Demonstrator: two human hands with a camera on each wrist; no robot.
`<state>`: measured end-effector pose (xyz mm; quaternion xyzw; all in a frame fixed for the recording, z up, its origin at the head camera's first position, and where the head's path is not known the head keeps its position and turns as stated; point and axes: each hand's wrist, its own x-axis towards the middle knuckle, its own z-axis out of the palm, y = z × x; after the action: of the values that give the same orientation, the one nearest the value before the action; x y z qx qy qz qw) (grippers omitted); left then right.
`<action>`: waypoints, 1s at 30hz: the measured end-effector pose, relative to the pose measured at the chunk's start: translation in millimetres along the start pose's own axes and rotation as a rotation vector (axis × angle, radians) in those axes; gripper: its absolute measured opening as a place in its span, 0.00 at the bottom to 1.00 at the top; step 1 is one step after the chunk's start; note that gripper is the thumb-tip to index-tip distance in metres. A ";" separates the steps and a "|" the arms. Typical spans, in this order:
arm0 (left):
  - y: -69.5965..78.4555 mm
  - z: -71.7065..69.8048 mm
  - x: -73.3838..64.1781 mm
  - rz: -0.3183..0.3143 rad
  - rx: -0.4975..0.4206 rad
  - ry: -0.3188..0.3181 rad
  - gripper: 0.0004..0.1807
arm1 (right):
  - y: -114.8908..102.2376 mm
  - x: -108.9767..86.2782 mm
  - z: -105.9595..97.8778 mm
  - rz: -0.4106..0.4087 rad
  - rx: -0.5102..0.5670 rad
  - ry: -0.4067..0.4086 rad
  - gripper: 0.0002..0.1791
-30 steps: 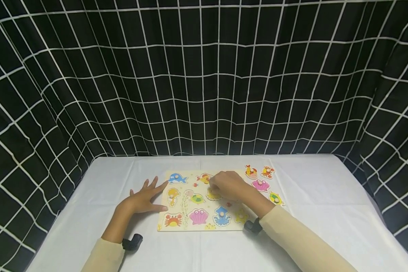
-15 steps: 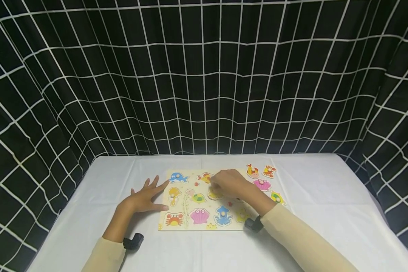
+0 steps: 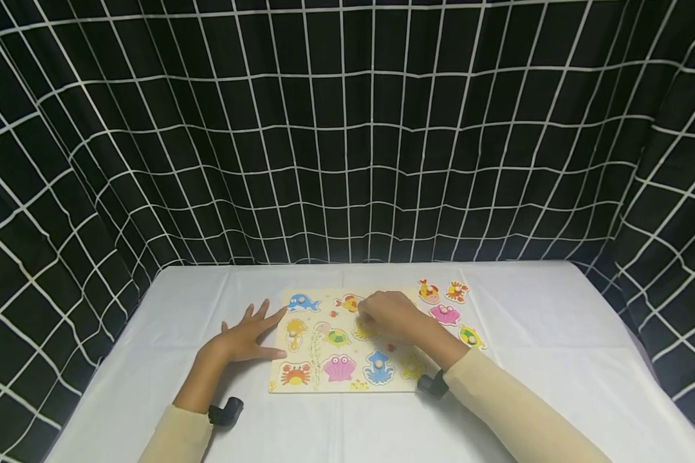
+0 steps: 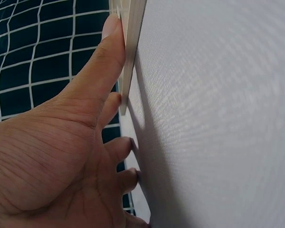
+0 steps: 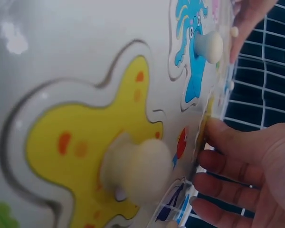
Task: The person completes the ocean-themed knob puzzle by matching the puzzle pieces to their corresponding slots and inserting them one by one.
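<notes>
A wooden peg puzzle board (image 3: 309, 321) with sea-animal shapes lies flat on the table. My right hand (image 3: 390, 315) is over its middle, fingers bent down at a yellow puzzle piece (image 3: 363, 332). That piece is mostly covered by the hand, and its knob is hidden. In the right wrist view my thumb and fingers close in at the piece's yellow edge (image 5: 209, 107). My left hand (image 3: 243, 337) lies spread at the board's left side; its thumb (image 4: 115, 40) and forefinger touch the board's edge. Knobbed pieces in the board include a blue squid (image 3: 379, 368) and yellow starfish (image 5: 85, 142).
Right of the board lie several loose pieces: a pink shell (image 3: 444, 314), a green turtle (image 3: 470, 337), a small crab (image 3: 456, 292) and a red-yellow piece (image 3: 428, 292). A white cloth (image 3: 336, 424) covers the table. Black gridded curtain (image 3: 347, 161) surrounds it.
Almost nothing differs. My right hand stays over the yellow puzzle piece with at most a tiny shift, and my left hand keeps its place at the board's edge.
</notes>
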<state>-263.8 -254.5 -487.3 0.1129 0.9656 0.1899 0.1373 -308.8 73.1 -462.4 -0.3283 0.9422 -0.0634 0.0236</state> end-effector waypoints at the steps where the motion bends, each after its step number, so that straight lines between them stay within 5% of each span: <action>1: -0.1 0.2 0.1 0.001 -0.001 -0.001 0.56 | 0.3 -0.8 0.5 0.000 0.007 0.006 0.11; 12: -1.0 1.7 -1.3 0.018 0.004 -0.005 0.55 | -3.5 -13.4 1.0 0.052 0.067 0.029 0.09; 14: 0.0 1.3 -1.3 0.021 0.005 -0.006 0.55 | -4.2 -19.6 -0.9 0.079 0.105 0.030 0.04; 19: 1.1 0.1 -1.2 0.022 0.005 -0.002 0.55 | -4.6 -36.7 -13.2 0.095 0.179 0.075 0.17; 24: 1.2 0.0 -1.2 0.020 0.006 0.002 0.55 | 1.0 -57.7 -27.6 0.043 0.171 0.132 0.15; 30: 2.1 0.5 -2.0 0.018 -0.002 0.004 0.55 | 14.4 -82.5 -37.7 0.083 0.169 0.124 0.15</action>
<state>-261.4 -252.9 -486.5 0.1208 0.9646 0.1925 0.1337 -256.3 139.4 -426.7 -0.2815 0.9458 -0.1616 -0.0044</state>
